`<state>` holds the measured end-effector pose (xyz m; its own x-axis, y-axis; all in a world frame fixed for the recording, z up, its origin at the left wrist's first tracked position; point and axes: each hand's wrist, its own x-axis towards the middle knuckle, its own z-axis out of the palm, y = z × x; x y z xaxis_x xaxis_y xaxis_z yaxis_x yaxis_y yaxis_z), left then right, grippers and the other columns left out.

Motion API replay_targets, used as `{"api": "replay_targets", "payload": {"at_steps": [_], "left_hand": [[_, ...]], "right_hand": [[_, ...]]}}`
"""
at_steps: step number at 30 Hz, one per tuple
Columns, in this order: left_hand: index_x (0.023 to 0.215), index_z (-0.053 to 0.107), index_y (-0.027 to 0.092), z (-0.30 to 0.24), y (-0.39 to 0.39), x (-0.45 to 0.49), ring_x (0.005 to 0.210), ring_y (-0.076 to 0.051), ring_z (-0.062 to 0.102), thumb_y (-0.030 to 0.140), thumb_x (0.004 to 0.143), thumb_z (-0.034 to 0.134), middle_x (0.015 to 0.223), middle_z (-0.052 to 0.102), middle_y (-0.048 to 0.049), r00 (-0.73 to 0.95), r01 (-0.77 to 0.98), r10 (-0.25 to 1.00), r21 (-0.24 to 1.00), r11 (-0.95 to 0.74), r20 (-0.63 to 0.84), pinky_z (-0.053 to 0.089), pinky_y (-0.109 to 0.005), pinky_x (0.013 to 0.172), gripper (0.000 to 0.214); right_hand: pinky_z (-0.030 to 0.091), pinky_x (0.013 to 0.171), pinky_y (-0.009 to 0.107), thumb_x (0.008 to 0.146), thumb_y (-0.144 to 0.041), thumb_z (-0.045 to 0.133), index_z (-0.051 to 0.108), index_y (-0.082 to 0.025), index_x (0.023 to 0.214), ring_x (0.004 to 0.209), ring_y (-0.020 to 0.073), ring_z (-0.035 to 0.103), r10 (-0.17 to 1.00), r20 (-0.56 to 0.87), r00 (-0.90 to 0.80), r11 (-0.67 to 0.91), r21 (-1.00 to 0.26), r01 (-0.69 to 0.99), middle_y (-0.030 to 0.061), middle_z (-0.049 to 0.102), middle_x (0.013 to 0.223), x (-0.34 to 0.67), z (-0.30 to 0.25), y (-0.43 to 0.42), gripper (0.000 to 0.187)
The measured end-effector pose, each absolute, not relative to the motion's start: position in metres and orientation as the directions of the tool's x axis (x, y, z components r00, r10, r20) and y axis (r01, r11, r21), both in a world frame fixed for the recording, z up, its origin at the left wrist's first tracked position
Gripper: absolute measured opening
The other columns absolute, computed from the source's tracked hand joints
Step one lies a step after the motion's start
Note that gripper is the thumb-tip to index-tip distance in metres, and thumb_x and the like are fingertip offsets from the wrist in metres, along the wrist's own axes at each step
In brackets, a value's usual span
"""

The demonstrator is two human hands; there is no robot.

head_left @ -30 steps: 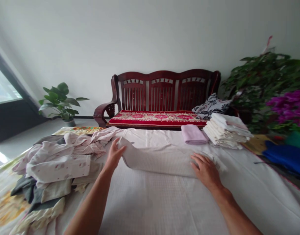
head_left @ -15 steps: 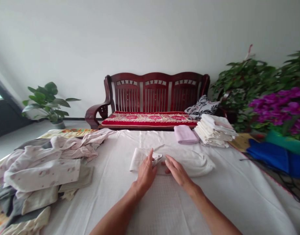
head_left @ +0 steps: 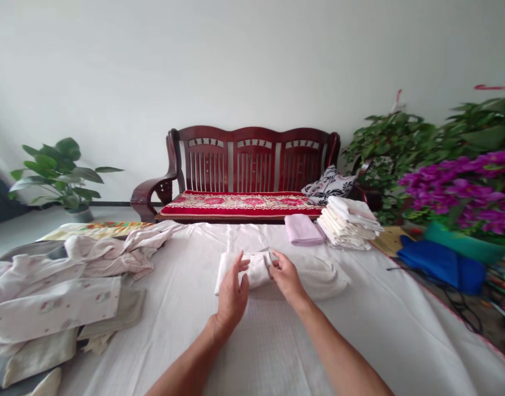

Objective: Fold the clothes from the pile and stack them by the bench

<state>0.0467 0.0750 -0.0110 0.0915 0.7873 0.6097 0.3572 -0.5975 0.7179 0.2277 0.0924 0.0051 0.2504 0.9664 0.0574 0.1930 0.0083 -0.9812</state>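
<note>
A white cloth garment [head_left: 318,275] lies across the middle of the white sheet, its left part folded over and its rounded right end flat. My left hand [head_left: 231,294] rests at the folded left end, thumb and fingers apart, fingertips against the cloth. My right hand [head_left: 286,275] pinches the edge of the folded-over part between thumb and fingers. Just behind the garment sits a folded lilac cloth [head_left: 304,230]. Beside that rises a stack of folded white cloths [head_left: 349,223].
A loose heap of clothes [head_left: 58,302] covers the left side of the white sheet [head_left: 269,352]. Behind the table is a dark red wooden bench [head_left: 252,159] with a patterned cushion [head_left: 329,184]. Purple flowers [head_left: 462,187], blue cloth [head_left: 442,264] and cables are at right.
My right hand has closed on the garment's edge, and the folded-over part now extends farther right. My left hand has shifted slightly left. The whole view has turned a little right.
</note>
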Motion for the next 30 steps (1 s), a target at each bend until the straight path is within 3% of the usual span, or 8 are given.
{"api": "replay_targets", "payload": {"at_steps": [3,5,11,16,19,22,26,30], "left_hand": [[0.144,0.041,0.023,-0.008,0.079,0.038,0.115,-0.022,0.061,0.009,0.090,0.044,0.122,0.068,-0.0083,0.084,0.515,0.734,0.602,-0.611,0.674,0.046,-0.044,0.103,0.055],[0.138,0.049,0.022,-0.010,0.081,0.038,0.115,-0.023,0.061,0.006,0.087,0.045,0.121,0.068,-0.0081,0.143,0.585,0.754,0.560,-0.587,0.641,0.046,-0.043,0.103,0.054],[0.130,0.059,0.020,-0.022,0.075,0.051,0.114,-0.025,0.059,0.003,0.081,0.047,0.124,0.067,-0.0091,0.303,0.672,0.802,0.481,-0.563,0.515,0.045,-0.044,0.104,0.053],[0.133,0.056,0.018,-0.026,0.073,0.052,0.117,-0.025,0.058,0.003,0.081,0.046,0.125,0.066,-0.0102,0.285,0.650,0.817,0.525,-0.549,0.502,0.044,-0.044,0.105,0.054],[0.134,0.055,0.018,-0.028,0.076,0.048,0.118,-0.025,0.057,0.004,0.082,0.047,0.126,0.065,-0.0102,0.244,0.632,0.818,0.554,-0.542,0.521,0.044,-0.045,0.106,0.055],[0.136,0.053,0.020,-0.029,0.078,0.045,0.120,-0.025,0.057,0.007,0.084,0.048,0.127,0.064,-0.0100,0.186,0.628,0.804,0.561,-0.540,0.565,0.044,-0.045,0.106,0.054],[0.137,0.052,0.021,-0.029,0.082,0.042,0.119,-0.025,0.057,0.010,0.087,0.049,0.127,0.063,-0.0100,0.121,0.633,0.795,0.571,-0.523,0.594,0.045,-0.046,0.105,0.051],[0.135,0.053,0.020,-0.030,0.083,0.043,0.117,-0.025,0.058,0.010,0.086,0.049,0.125,0.063,-0.0102,0.119,0.622,0.817,0.599,-0.504,0.564,0.046,-0.046,0.105,0.050]], "right_hand": [[0.040,0.051,0.023,0.065,-0.030,0.063,0.059,-0.015,0.130,0.061,0.0150,0.060,0.956,0.015,0.294,-0.006,-0.998,0.069,0.0008,0.069,0.080,0.259,0.025,0.089,0.067],[0.038,0.048,0.022,0.066,-0.031,0.063,0.059,-0.016,0.130,0.060,0.0144,0.059,0.944,-0.010,0.330,-0.036,-0.997,0.074,0.0016,0.070,0.080,0.279,0.030,0.087,0.066],[0.048,0.054,0.026,0.082,-0.046,0.052,0.054,-0.021,0.133,0.080,0.0203,0.067,0.936,-0.072,0.346,-0.218,-0.888,0.405,0.0091,0.070,0.109,0.300,0.004,0.085,0.057],[0.049,0.084,0.036,0.079,-0.047,0.061,0.055,-0.022,0.130,0.107,0.0289,0.065,0.946,0.002,0.325,-0.228,-0.709,0.667,0.0120,0.069,0.117,0.285,0.004,0.081,0.057],[0.047,0.089,0.041,0.076,-0.036,0.062,0.053,-0.023,0.133,0.107,0.0319,0.066,0.946,0.006,0.323,-0.257,-0.594,0.762,0.0119,0.070,0.116,0.275,0.013,0.080,0.059],[0.048,0.090,0.039,0.073,-0.029,0.060,0.055,-0.023,0.132,0.107,0.0297,0.065,0.928,0.086,0.363,-0.208,-0.688,0.695,0.0101,0.070,0.115,0.286,0.019,0.084,0.060],[0.050,0.089,0.037,0.069,-0.036,0.066,0.056,-0.020,0.132,0.104,0.0286,0.066,0.850,0.250,0.464,-0.057,-0.831,0.553,0.0091,0.070,0.110,0.335,0.022,0.088,0.066],[0.050,0.091,0.038,0.067,-0.038,0.067,0.057,-0.018,0.132,0.106,0.0300,0.065,0.815,0.259,0.519,-0.090,-0.828,0.554,0.0105,0.069,0.110,0.381,0.021,0.082,0.068]]}}
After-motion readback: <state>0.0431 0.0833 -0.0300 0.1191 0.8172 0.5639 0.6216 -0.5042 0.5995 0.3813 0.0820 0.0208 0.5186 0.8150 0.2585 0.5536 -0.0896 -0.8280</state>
